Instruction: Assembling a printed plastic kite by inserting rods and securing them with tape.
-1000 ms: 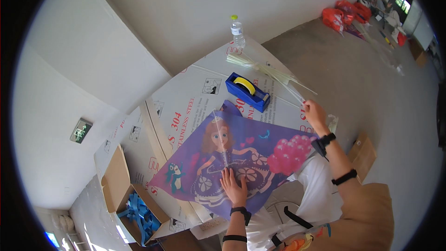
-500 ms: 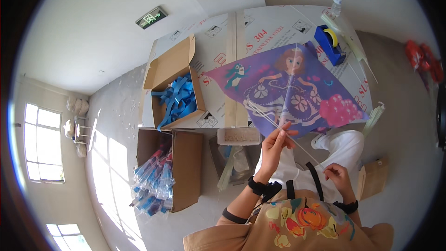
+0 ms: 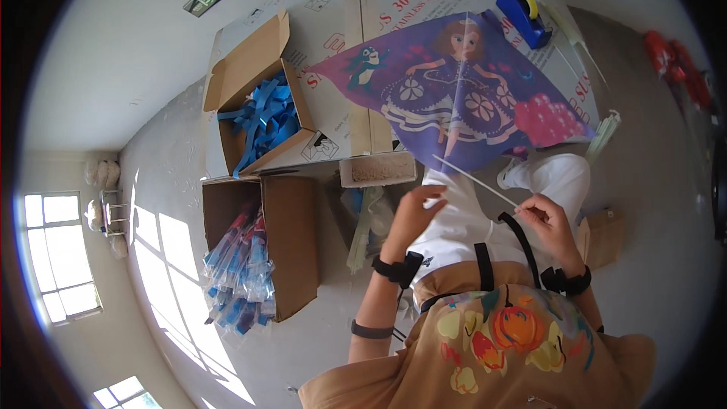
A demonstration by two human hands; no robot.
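A purple kite sail (image 3: 496, 106) printed with a princess in a gown lies on the table, its lower point hanging over the near edge. My right hand (image 3: 547, 218) pinches the near end of a thin white rod (image 3: 477, 180) between thumb and fingers. The rod slants up and left, its far tip just in front of the sail's lower point. Over my lap, to the left of the rod, my left hand (image 3: 415, 214) is open, thumb and forefinger apart, with nothing visible between them. Its other fingers are partly hidden.
A cardboard box (image 3: 303, 110) of blue ribbon strips stands on the table's left. Below it, a larger carton (image 3: 295, 250) holds packaged bundles. A white foam tray (image 3: 379, 170) sits by the table edge. A blue tape dispenser (image 3: 524, 19) and pale strips (image 3: 556, 11) are at far right.
My left hand has let go of the thin white rods and drawn back left. My right hand has risen with one rod. The whole view has shifted, so the table sits higher.
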